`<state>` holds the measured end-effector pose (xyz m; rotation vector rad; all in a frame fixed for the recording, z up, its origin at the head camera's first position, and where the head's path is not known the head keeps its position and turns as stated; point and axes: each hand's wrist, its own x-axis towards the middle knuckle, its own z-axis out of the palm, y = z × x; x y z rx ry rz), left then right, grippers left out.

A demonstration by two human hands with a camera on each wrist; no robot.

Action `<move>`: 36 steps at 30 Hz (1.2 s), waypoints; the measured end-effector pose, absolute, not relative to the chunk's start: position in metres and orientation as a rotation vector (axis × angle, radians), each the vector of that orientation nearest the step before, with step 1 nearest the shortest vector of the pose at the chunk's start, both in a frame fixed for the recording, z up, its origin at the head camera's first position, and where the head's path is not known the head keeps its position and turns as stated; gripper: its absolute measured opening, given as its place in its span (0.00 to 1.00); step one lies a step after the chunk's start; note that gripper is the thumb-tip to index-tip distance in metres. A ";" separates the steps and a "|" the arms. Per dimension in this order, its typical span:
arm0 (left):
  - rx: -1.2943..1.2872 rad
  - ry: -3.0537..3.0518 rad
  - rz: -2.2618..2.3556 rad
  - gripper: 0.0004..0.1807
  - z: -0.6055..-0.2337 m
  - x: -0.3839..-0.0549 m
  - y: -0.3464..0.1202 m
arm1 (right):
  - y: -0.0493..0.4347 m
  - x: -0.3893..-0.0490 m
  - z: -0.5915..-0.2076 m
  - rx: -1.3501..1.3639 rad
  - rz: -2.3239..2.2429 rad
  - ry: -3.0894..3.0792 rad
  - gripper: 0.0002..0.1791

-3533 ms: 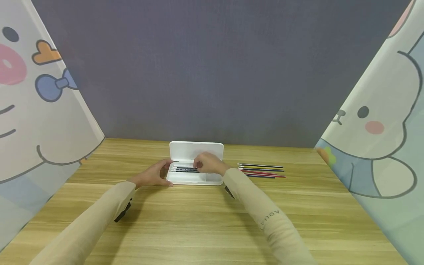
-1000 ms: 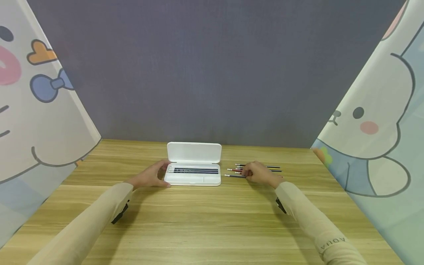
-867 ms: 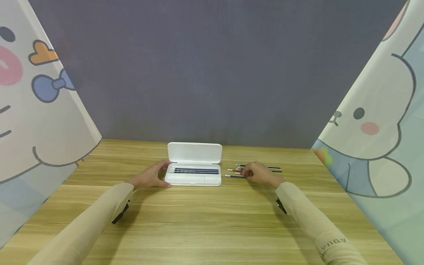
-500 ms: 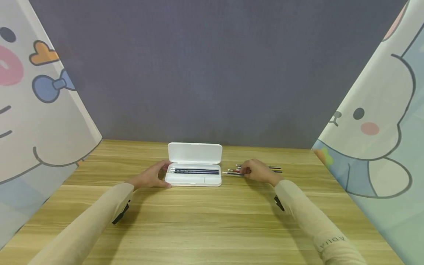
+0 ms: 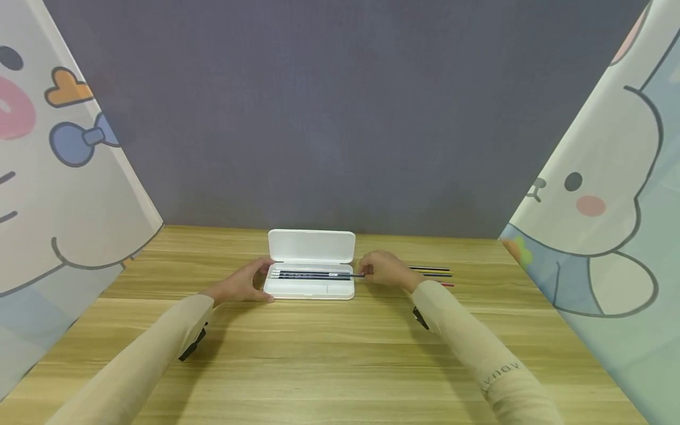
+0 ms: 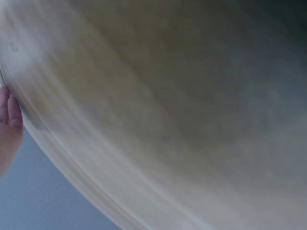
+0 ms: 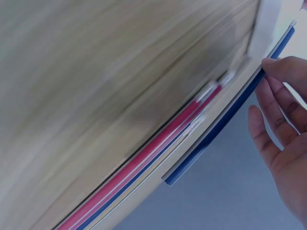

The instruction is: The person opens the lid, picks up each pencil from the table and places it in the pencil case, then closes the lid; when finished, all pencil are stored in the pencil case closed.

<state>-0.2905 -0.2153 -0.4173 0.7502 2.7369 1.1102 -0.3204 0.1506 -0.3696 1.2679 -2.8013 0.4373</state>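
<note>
A white pencil case (image 5: 297,289) lies with its lid raised, several dark pencils (image 5: 303,275) side by side in its rear part. My left hand (image 5: 240,283) holds the case's left end, thumb at the front corner and fingers behind; in the left wrist view only a few fingertips (image 6: 14,112) show at the edge. Just off the case's right end, my right hand (image 5: 386,269) pinches a blue pencil (image 7: 220,124). Its white-tipped end reaches left over the case, above the pencils inside.
More pencils (image 5: 435,275), among them red and dark ones, lie on the wooden table (image 5: 319,354) to the right, partly behind my right hand. A grey panel (image 5: 340,118) stands behind the table, with cartoon-printed cloths (image 5: 611,236) on both sides.
My right hand has picked up a blue pencil from the right-hand group and moved it left to the case. Earlier it let go of a pencil inside. My left hand stays put.
</note>
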 end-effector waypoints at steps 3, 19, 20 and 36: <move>0.735 2.737 1.111 0.48 -0.417 -0.290 -0.216 | 0.135 -0.321 -0.369 1.287 0.446 -2.804 0.06; 0.781 2.712 1.128 0.46 -0.416 -0.290 -0.216 | 0.069 -0.330 -0.367 1.369 0.378 -2.775 0.08; 0.783 2.713 1.128 0.46 -0.416 -0.290 -0.216 | 0.066 -0.331 -0.368 1.368 0.368 -2.771 0.08; 0.758 2.699 1.142 0.46 -0.412 -0.287 -0.215 | 0.024 -0.341 -0.370 1.333 0.284 -2.822 0.09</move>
